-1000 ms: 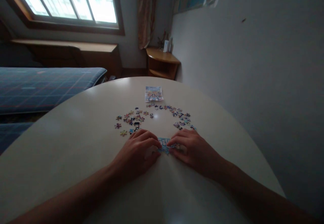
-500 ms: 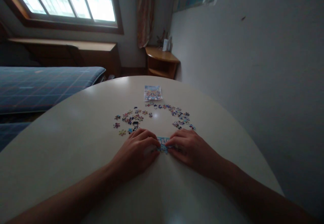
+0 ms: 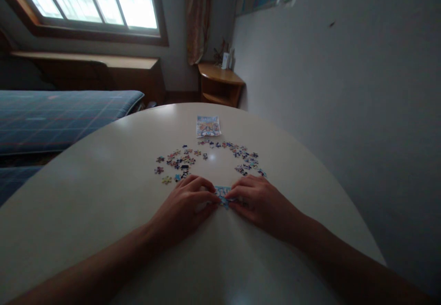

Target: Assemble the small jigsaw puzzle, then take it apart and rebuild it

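A small joined patch of blue puzzle pieces [image 3: 223, 194] lies on the round white table [image 3: 103, 194]. My left hand [image 3: 186, 206] rests at its left side and my right hand [image 3: 257, 199] at its right, and the bent fingertips of both press on its edges. Each hand covers part of the patch. Loose puzzle pieces [image 3: 179, 162] lie scattered just beyond my left hand. More loose pieces [image 3: 246, 160] are spread beyond my right hand.
A small picture card [image 3: 207, 126] lies farther back on the table. A bed with a blue checked cover [image 3: 58, 119] stands to the left, below the window. A wooden corner shelf [image 3: 220, 84] stands behind the table, and a wall runs along the right side.
Both hands and the patch have stayed in place; the fingertips have shifted only slightly on the pieces.
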### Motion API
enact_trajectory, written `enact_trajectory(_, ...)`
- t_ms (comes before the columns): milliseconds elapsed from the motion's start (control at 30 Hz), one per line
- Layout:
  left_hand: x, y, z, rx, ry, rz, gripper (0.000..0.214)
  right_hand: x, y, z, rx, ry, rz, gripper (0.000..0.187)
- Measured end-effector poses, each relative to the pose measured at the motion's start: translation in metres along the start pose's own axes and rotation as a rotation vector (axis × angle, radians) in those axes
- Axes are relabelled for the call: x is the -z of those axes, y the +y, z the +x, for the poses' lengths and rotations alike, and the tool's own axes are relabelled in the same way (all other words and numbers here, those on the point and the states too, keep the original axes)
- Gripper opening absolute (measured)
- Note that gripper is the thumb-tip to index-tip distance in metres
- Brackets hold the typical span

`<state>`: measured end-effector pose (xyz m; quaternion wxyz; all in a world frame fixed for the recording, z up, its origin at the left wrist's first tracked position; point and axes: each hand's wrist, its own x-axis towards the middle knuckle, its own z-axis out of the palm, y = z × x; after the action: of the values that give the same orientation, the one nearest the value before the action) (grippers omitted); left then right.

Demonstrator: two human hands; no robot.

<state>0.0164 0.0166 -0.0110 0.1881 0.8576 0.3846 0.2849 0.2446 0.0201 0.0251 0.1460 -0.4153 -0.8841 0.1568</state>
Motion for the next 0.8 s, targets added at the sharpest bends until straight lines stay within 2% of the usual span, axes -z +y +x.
enact_trajectory(433, 0.0004, 0.0023, -0.0011, 0.006, -0.001, 0.041, 0.018, -0.0019, 0.0039, -0.0015, 0.077, 0.026, -0.006, 0.017)
enact_trajectory(800, 0.0012, 0.0029, -0.0009, 0.051, -0.001, 0.027, 0.02, 0.001, 0.0037, -0.0049, 0.214, 0.035, -0.208, 0.017)
